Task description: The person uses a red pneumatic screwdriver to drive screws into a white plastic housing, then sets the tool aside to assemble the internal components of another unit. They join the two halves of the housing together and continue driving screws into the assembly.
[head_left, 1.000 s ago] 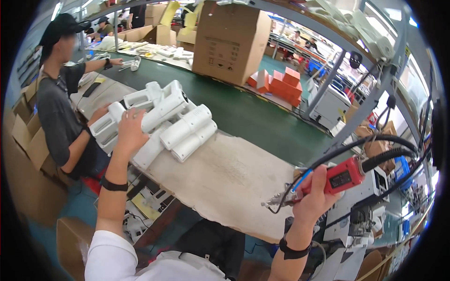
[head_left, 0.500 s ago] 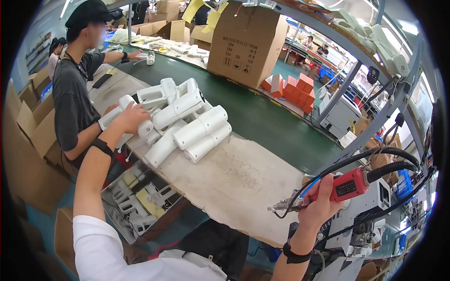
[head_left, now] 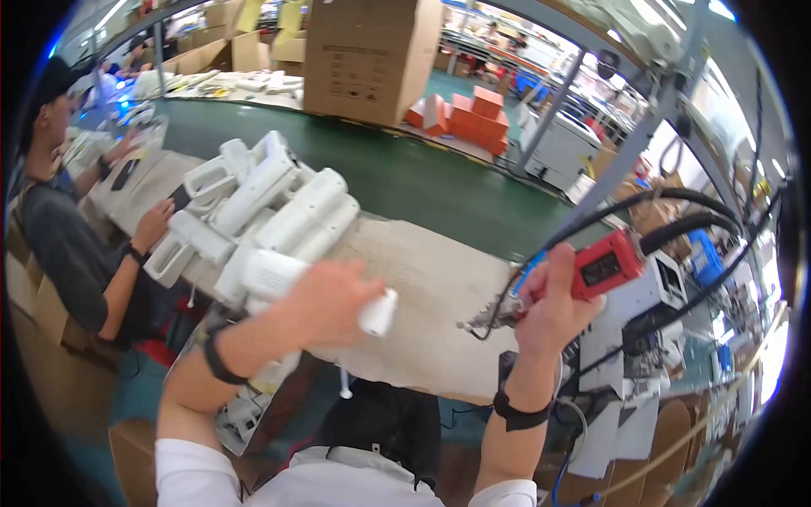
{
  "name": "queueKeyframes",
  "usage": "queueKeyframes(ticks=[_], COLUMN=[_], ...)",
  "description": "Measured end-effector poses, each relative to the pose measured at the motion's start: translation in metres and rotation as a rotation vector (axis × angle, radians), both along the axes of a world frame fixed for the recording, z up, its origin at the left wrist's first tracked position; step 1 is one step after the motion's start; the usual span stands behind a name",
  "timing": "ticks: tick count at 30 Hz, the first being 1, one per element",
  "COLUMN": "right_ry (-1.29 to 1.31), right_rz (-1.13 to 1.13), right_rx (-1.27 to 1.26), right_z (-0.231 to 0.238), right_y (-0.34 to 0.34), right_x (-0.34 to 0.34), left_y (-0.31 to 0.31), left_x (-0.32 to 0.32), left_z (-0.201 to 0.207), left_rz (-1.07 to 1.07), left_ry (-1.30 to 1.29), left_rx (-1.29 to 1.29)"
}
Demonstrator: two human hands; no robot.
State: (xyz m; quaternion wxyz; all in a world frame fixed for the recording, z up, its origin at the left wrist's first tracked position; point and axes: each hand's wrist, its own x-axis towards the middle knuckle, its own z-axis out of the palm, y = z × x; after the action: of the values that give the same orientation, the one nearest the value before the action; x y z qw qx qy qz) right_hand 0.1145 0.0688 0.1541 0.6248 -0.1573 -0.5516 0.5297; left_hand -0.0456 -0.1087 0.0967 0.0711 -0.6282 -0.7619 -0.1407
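My left hand (head_left: 334,304), blurred by motion, is closed around a white plastic handheld device housing (head_left: 274,272) above the near part of the bench, just right of the pile. Its rounded end shows past my fingers. In my right hand (head_left: 553,308) is a red power screwdriver (head_left: 604,264) with a metal nose (head_left: 486,319), a blue tube and black cables; the nose points left over the bench and touches nothing. A pile of similar white housings (head_left: 291,215) with loop handles lies on the left of the bench.
A co-worker (head_left: 72,211) stands at left, a hand near the pile. Behind the bench (head_left: 439,275) runs a green conveyor belt (head_left: 405,182). Beyond it are a large carton (head_left: 363,63) and orange boxes (head_left: 473,118). A metal post (head_left: 629,160) and looping black cables (head_left: 676,196) stand at right.
My left hand has come from the pile toward me and to the right, carrying a white housing. The view has turned right. The screwdriver stays in my right hand.
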Motion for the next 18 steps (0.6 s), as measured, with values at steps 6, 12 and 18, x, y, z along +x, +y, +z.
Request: queueKeyframes(ticks=[6,12,18], right_ry=[-0.001,-0.071,-0.069], right_rz=[0.017,0.02,0.061], right_rx=[0.026,0.033,0.049], right_z=[-0.003,-0.032,-0.054], right_y=[0.01,0.036,0.043], right_x=[0.007,0.002,-0.019], left_y=[0.115,0.138,0.131], left_x=[0.041,0.053,0.053], left_z=[-0.1,-0.103,-0.089], left_rz=[-0.064,-0.076,-0.077], left_ry=[-0.119,-0.129,-0.154], left_rx=[-0.293,-0.456,-0.448])
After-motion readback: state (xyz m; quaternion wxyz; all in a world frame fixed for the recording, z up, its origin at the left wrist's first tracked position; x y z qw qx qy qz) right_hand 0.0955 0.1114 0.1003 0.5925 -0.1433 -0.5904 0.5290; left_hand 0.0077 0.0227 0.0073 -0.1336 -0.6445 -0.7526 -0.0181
